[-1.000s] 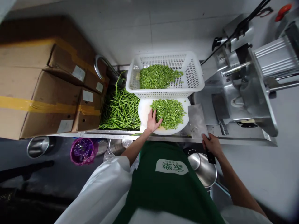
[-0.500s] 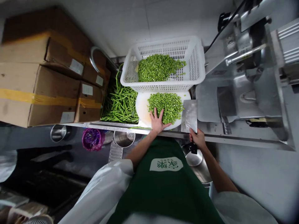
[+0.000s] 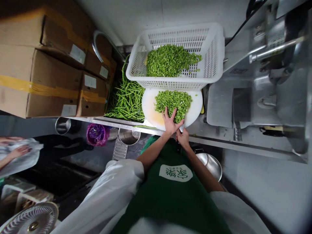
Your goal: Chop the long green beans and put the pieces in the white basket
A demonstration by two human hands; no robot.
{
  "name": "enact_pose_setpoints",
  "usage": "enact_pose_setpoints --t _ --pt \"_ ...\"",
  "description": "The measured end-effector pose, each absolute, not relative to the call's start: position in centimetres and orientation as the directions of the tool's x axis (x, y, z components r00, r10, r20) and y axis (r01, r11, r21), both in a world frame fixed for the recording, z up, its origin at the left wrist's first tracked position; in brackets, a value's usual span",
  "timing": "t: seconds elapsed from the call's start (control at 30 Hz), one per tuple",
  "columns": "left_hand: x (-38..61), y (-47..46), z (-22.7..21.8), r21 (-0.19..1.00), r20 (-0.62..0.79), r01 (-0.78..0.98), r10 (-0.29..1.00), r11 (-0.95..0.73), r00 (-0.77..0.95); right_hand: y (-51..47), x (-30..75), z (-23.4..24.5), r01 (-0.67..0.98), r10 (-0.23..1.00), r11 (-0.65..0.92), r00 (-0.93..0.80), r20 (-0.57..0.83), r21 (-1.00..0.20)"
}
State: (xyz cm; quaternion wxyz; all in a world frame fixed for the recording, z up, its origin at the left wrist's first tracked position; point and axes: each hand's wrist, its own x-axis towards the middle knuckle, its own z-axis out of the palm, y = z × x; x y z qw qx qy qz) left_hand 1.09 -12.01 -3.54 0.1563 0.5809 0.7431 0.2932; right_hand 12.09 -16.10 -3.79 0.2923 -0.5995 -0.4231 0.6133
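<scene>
The heap of chopped beans (image 3: 173, 101) spreads sideways across the round white board (image 3: 149, 109), just beyond the left hand (image 3: 171, 121), whose splayed fingers lie flat against its near edge. The right hand (image 3: 182, 138), touching the left, is fisted on a cleaver (image 3: 181, 129); the blade is mostly hidden and the handle points back at the person. Beyond the heap stands a white basket (image 3: 214, 55), with whole beans (image 3: 126, 100) to the left.
</scene>
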Motion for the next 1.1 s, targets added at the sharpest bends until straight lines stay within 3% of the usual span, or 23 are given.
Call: enact_pose_setpoints --t 0.37,0.8,0.97,1.1 --pt "0.6 -12.4 -1.3 0.613 0.194 0.781 0.936 0.119 -0.295 -16.8 11.9 -2.2 0.078 0.871 -0.449 -0.183 -0.455 -0.890" --pt "-1.6 -12.5 9.2 0.604 0.330 0.794 0.886 0.069 -0.327 -16.4 10.4 7.8 0.048 0.883 -0.389 -0.264 -0.387 -0.920" --pt "-4.8 -7.3 12.3 0.579 0.428 0.812 0.875 -0.071 -0.229 -11.0 7.2 11.5 -0.056 0.898 -0.365 -0.283 -0.336 -0.929" --pt "-8.6 3.1 12.3 0.579 0.550 0.782 0.818 -0.230 -0.166 -5.9 5.5 14.3 -0.131 0.929 -0.308 -0.254 -0.269 -0.942"
